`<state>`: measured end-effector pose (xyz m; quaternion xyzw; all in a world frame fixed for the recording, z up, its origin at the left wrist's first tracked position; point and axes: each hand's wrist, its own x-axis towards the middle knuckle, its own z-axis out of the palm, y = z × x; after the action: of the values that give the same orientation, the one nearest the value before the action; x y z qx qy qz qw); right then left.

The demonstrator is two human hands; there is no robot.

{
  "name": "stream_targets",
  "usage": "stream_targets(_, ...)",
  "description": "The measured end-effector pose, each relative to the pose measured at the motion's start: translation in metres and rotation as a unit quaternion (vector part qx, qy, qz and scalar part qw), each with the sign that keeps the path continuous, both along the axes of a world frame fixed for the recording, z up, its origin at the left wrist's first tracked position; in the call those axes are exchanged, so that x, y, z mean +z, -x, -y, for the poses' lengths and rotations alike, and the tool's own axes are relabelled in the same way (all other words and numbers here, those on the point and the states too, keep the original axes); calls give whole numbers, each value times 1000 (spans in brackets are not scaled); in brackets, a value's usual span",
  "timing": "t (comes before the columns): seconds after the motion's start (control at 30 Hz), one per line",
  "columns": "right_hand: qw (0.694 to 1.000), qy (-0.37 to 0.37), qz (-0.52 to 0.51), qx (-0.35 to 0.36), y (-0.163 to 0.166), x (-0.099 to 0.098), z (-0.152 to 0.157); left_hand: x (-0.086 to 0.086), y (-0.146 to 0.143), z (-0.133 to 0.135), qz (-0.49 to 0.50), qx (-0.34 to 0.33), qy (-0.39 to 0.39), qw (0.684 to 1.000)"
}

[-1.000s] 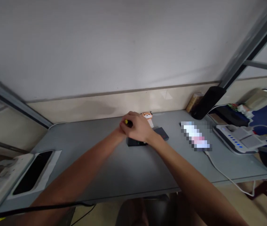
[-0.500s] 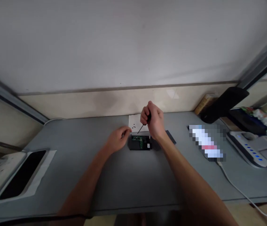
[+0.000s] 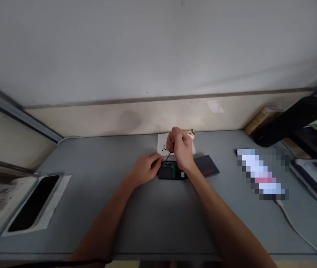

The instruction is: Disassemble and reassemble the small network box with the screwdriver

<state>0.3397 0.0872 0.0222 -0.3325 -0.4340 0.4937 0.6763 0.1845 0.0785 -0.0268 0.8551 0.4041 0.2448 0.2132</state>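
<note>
A small black device (image 3: 172, 172) with a green circuit board showing lies open on the grey table (image 3: 153, 212). My left hand (image 3: 146, 169) rests against its left edge, fingers curled on it. My right hand (image 3: 181, 149) is wrapped round a thin screwdriver (image 3: 169, 155), whose tip points down at the board. Behind the device lies a white paper (image 3: 162, 143) with several tiny dark screws on it. A dark flat cover (image 3: 207, 166) lies just right of the device.
A black phone on a white sheet (image 3: 32, 203) sits at the left. A blurred-out object (image 3: 261, 173) with a white cable lies at the right, beside a white power strip (image 3: 313, 178) and a black stand (image 3: 289, 119). The wall runs close behind.
My right hand has come down closer to the board with the screwdriver, and my left hand has moved onto the device's left edge. The view has shifted slightly to the left.
</note>
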Motion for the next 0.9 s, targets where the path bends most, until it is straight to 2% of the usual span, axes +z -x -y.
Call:
stream_targets(0.17,1000,-4,-8,-9,0,-2,0,-2,-1,1,5,-14,-27,1000)
stream_targets(0.33,1000,1,7,18,-1,-3,2,-3,-2,1,1,-17,-33,999)
stream_targets(0.57,997,-12,2,70,-10,-8,8,-7,-10,6,-10,24,-21,999)
stream_targets(0.8,999,10,42,16,-12,-11,9,-7,-14,8,-11,32,14,999)
stream_targets(0.9,999,5,6,43,-13,-9,8,-5,-13,7,-6,32,29,999)
